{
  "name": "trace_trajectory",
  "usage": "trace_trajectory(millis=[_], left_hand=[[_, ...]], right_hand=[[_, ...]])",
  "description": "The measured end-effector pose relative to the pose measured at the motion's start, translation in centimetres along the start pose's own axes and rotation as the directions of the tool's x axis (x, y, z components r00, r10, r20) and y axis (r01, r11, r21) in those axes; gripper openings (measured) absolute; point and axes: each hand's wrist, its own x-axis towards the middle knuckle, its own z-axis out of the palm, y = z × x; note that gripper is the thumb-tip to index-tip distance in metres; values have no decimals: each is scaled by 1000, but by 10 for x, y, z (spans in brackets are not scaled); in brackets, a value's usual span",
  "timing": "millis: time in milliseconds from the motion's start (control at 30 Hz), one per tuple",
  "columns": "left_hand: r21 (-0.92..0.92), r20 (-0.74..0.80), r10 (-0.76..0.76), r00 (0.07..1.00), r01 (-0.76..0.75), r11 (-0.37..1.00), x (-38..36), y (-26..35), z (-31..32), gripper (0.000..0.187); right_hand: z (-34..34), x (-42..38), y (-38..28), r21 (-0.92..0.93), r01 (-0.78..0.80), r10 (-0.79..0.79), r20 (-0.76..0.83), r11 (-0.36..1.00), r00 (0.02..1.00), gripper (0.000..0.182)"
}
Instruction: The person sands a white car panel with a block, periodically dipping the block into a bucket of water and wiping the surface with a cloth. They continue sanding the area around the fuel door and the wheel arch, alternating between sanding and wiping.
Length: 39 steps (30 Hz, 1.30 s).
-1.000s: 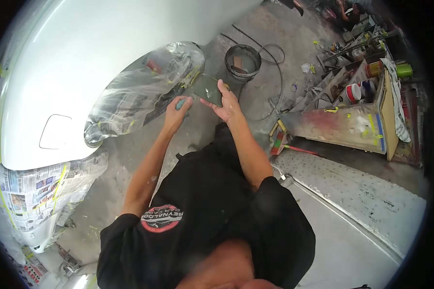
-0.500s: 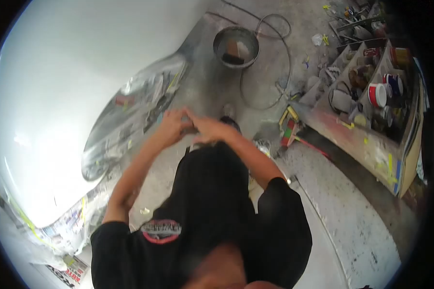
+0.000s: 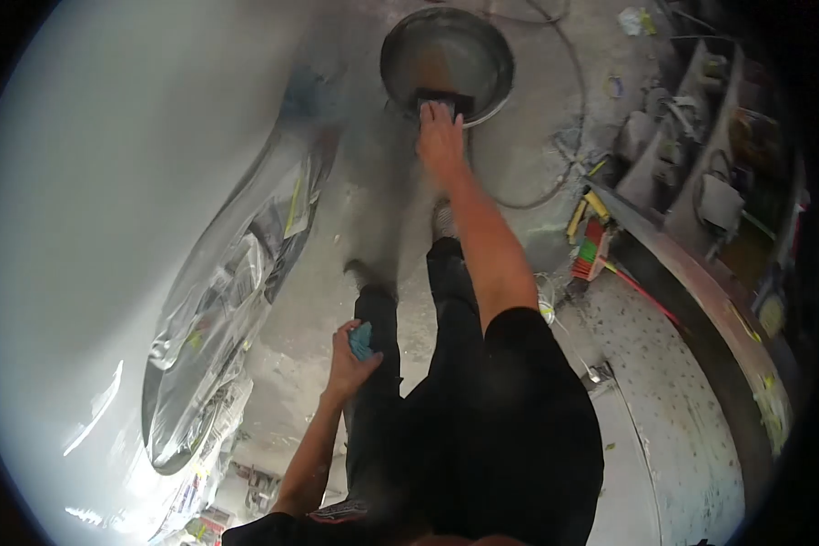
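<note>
A round dark bucket with water in it stands on the floor at the top of the view. My right hand reaches to its near rim, fingers closed on a black block there. Something brown shows in the water beyond the block. Lower down, beside my left leg, my left hand is closed around a crumpled blue-green cloth.
A large pale car body panel fills the left, with plastic-covered parts along its edge. To the right are a brush with a red handle, a hose and a compartmented shelf of supplies. A speckled panel lies lower right.
My hands, together before, have moved apart. The right went forward to the bucket; the left dropped back toward my leg, and the blue-green cloth now shows in it. My view shifted closer to the bucket.
</note>
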Motion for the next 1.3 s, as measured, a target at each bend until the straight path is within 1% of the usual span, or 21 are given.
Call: trace_trajectory(millis=[67,100,133,200,300,400,433,533,633,767,867,933,967,1000,1033,1100,1133,1167,1200,1233,1300], left_hand=[[25,63,-94,994,92,995,-4,-19,9,85],[62,88,-89,992,84,995,-4,-34,12,84],[54,95,-93,991,88,995,-9,-51,13,83],[24,91,-54,994,52,998,4,-75,17,80],[-37,-3,-21,1000,20,999,20,-90,17,67],[-194,-9,2,1000,-4,981,43,-82,7,53],[-157,-63,133,989,-141,977,56,-86,9,44],[-262,45,-39,998,49,964,81,-65,-3,44],[-316,63,-26,998,45,948,100,-37,-7,46],[-168,87,21,996,-6,986,128,-20,-10,50],[-149,-1,173,985,-171,974,157,-36,16,56],[25,-50,385,922,-384,923,182,-39,31,61],[115,-55,485,873,-477,871,191,-41,39,64],[88,-23,407,913,-404,910,201,-43,48,66],[66,15,327,945,-327,943,209,-46,55,68],[51,61,209,976,-212,976,229,-48,69,70],[117,54,167,985,-172,978,240,-46,76,70],[181,46,120,992,-126,975,249,-45,84,70],[244,32,72,997,-78,967,258,-41,91,70],[257,-26,215,976,-202,945,272,-54,104,69],[379,-3,340,940,-314,871,305,-72,127,69]], right_hand=[[25,7,-3,17,-48,43,210,999,977,28],[37,8,-1,16,-72,64,304,997,951,24],[54,1,1,5,-114,107,319,993,942,19],[80,11,9,-27,-181,181,303,983,936,13],[94,-2,16,-161,-114,143,184,980,972,12],[77,-31,26,-155,25,4,185,988,983,13],[73,-45,26,-167,57,-22,202,984,979,13],[70,-78,15,-162,107,-72,210,981,975,12],[70,-138,-17,-67,26,-10,228,997,974,11],[77,-215,-57,7,-28,24,351,1000,936,12],[62,-265,-90,85,-80,27,498,993,867,14],[61,-305,-103,209,-143,15,516,968,856,20],[52,-319,-109,222,-139,-25,607,965,794,22],[43,-325,-111,235,-134,-67,687,963,723,25],[38,-328,-110,265,-305,17,729,915,684,26],[34,-326,-101,290,-615,156,809,733,567,27],[36,-319,-92,323,-673,323,688,665,649,31],[39,-314,-82,370,-715,485,545,592,684,36],[42,-305,-72,431,-736,631,386,523,673,41],[50,-293,-59,406,-714,624,352,570,698,42],[79,-260,-36,364,-658,601,270,659,752,44]])
